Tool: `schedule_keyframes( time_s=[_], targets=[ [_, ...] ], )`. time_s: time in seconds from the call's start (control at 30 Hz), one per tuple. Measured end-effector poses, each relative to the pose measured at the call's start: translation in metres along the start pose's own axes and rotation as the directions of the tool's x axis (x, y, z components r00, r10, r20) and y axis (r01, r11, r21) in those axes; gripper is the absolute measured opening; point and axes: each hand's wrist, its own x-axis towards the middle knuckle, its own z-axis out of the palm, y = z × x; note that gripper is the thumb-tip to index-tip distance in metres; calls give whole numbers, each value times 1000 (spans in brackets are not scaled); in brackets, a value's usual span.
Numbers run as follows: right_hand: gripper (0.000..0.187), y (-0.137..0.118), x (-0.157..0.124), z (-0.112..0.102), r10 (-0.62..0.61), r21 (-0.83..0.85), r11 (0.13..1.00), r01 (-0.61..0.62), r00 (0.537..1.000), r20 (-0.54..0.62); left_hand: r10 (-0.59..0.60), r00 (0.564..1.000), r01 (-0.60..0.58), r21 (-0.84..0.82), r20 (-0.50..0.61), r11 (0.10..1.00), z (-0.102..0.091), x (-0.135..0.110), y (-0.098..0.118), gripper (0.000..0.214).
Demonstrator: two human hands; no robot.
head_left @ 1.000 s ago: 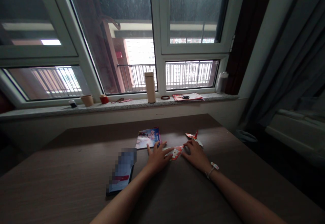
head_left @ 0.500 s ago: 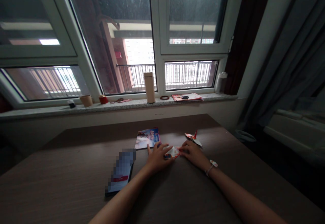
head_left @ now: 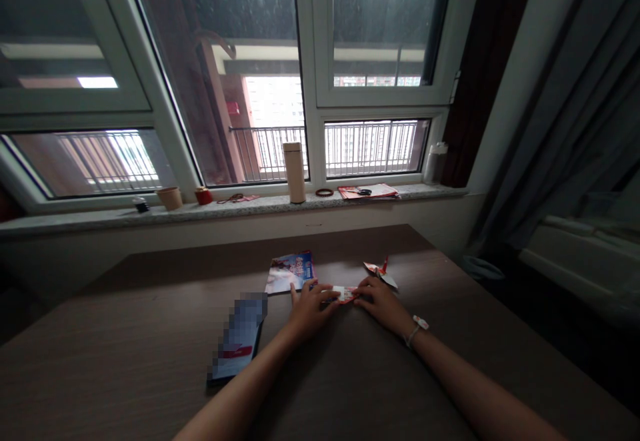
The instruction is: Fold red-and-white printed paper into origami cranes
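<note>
A small piece of folded paper (head_left: 344, 294), white with red print, lies on the table between my two hands. My left hand (head_left: 311, 309) holds its left side, fingertips on the paper and the thumb partly hidden. At the right end, my right hand (head_left: 381, 302) pinches the paper between thumb and fingers; a bracelet is on that wrist. Just beyond my right hand sits a folded paper crane (head_left: 386, 274) in red and white, partly covered by the hand. A blue and pink printed booklet (head_left: 287, 273) lies flat beyond my left hand.
A phone (head_left: 237, 341) with a blurred screen lies left of my left forearm on the brown table (head_left: 140, 334). Along the windowsill stand a beige flask (head_left: 294, 173), a paper cup (head_left: 170, 198), a red spool (head_left: 203, 195) and scissors (head_left: 365, 192) on stacked papers.
The paper between my hands now looks narrower, its near part folded over. My left fingers have shifted slightly along it. The crane, booklet and phone have stayed put.
</note>
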Motion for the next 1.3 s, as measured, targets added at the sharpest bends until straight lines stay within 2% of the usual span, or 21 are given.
schedule_keyframes(
  time_s=[0.2, 0.37, 0.5, 0.6, 0.83, 1.0, 1.13, 1.3],
  targets=[
    [20, -5, 0, -2, -20, -18, 1000, 19, 999, -39, -19, 998, 17, -39, -58, 999, 3, 3, -3, 28],
    [20, -7, 0, -5, -7, 30, 999, 10, 996, -89, -29, 983, 16, -71, -182, 997, 6, 6, -7, 25],
    [22, 0, 2, -3, 56, 106, 993, -43, 991, -120, -40, 954, 13, -90, -297, 996, 8, 8, -9, 38],
    [22, 6, 4, -1, 86, 114, 991, -71, 988, -130, -66, 942, 29, -116, -329, 993, 9, 9, -10, 48],
    [25, 4, 2, 1, 88, 58, 995, -84, 993, -72, -67, 972, 60, -36, -224, 998, 7, 9, -6, 60],
    [27, 0, -1, 3, 72, 1, 997, -73, 995, -69, -30, 986, 31, 4, -162, 1000, 8, 7, -6, 45],
    [28, -2, -2, 3, 13, -51, 999, -17, 997, -75, -25, 996, 28, 32, -89, 999, 8, 7, -6, 27],
    [20, -6, -3, 3, -62, -84, 995, 59, 997, -36, -17, 997, 20, 35, -70, 999, 9, 6, -6, 23]
  ],
)
